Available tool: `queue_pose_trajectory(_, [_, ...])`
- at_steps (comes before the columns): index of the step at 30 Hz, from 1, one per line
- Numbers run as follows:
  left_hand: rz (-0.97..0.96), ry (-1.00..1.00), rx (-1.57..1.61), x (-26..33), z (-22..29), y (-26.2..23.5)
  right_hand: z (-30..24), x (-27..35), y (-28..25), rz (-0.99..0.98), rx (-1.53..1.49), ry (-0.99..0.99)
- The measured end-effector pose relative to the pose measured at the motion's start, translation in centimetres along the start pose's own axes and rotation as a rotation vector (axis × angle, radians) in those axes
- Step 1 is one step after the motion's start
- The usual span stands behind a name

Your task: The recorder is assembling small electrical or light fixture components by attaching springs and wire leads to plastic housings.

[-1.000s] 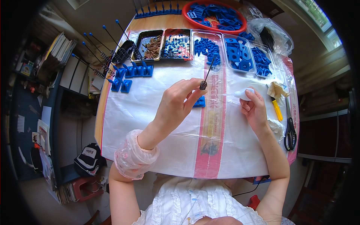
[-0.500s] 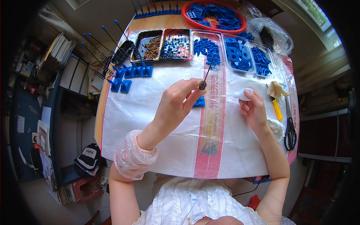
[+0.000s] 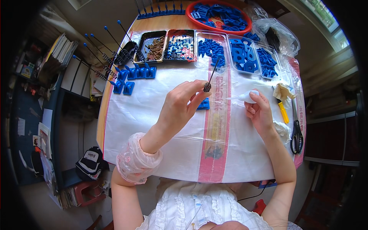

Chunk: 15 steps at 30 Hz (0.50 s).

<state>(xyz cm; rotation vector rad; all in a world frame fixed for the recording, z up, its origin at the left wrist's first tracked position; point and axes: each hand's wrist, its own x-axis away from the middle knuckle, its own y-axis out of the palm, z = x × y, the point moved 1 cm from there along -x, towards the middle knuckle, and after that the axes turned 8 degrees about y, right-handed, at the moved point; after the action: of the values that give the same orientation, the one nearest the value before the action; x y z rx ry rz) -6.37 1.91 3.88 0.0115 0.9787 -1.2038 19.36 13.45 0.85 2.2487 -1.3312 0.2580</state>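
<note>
My left hand (image 3: pixel 183 100) pinches a black spring with a straight wire end (image 3: pixel 207 87) between thumb and fingertips; the wire points up and away. Beneath that hand, partly covered, a blue plastic base (image 3: pixel 204 104) lies on the sheet. My right hand (image 3: pixel 260 109) is closed round a small white squeeze bottle (image 3: pixel 248 97), its thin clear nozzle aimed left toward the spring, apart from it. At the left, several finished-looking pieces with blue bases (image 3: pixel 142 72) stand upright, black springs and blue-tipped wires rising from them.
Along the back stand a tray of screws (image 3: pixel 155 48), a tray of small nuts (image 3: pixel 180 48) and clear boxes of blue parts (image 3: pixel 242 55). Behind is a red basin (image 3: pixel 247 27). On the right lie scissors (image 3: pixel 296 138), a yellow-handled tool (image 3: pixel 283 112) and crumpled paper (image 3: pixel 283 92).
Almost nothing differs. Both hands keep their places, the spring and the squeeze bottle still in them.
</note>
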Motion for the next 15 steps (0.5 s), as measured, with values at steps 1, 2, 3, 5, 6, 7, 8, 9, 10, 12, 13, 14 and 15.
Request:
queue_pose_trajectory(1, [0.000,0.006,-0.002,-0.04,0.04,0.01,0.02,0.00,-0.09,0.003,0.000,0.000])
queue_pose_trajectory(2, [0.002,0.005,0.000,-0.03,0.02,0.02,0.00,-0.01,-0.07,0.002,-0.002,0.001])
queue_pose_trajectory(3, [0.004,0.005,0.002,-0.01,-0.01,0.03,-0.03,-0.03,-0.02,0.002,-0.004,0.001])
queue_pose_trajectory(5, [0.005,0.004,0.005,0.03,-0.08,0.07,-0.03,-0.05,0.02,0.003,-0.007,0.000])
queue_pose_trajectory(6, [0.005,0.004,0.005,0.03,-0.11,0.07,-0.01,-0.05,0.01,0.004,-0.009,-0.001])
queue_pose_trajectory(7, [0.004,0.003,0.004,0.05,-0.14,0.06,0.02,-0.07,0.03,0.004,-0.011,-0.001])
queue_pose_trajectory(8, [0.000,-0.003,0.002,0.05,-0.10,0.04,0.02,-0.05,0.10,0.005,-0.006,0.003])
queue_pose_trajectory(9, [-0.004,-0.009,0.001,0.04,-0.04,0.00,-0.01,-0.01,0.19,0.007,-0.001,0.006])
queue_pose_trajectory(10, [-0.007,-0.014,-0.001,0.02,0.00,-0.03,-0.05,0.01,0.26,0.008,0.005,0.009])
queue_pose_trajectory(12, [0.001,-0.004,-0.001,0.10,-0.12,0.04,-0.03,0.02,0.27,0.011,0.006,0.008])
queue_pose_trajectory(13, [0.004,0.002,-0.002,0.10,-0.15,0.07,-0.02,0.02,0.26,0.012,0.005,0.008])
queue_pose_trajectory(14, [0.004,0.001,-0.002,0.06,-0.10,0.06,-0.03,0.02,0.21,0.015,0.004,0.007])
queue_pose_trajectory(15, [0.003,0.001,-0.001,0.00,-0.03,0.05,-0.04,0.02,0.12,0.018,0.002,0.007])
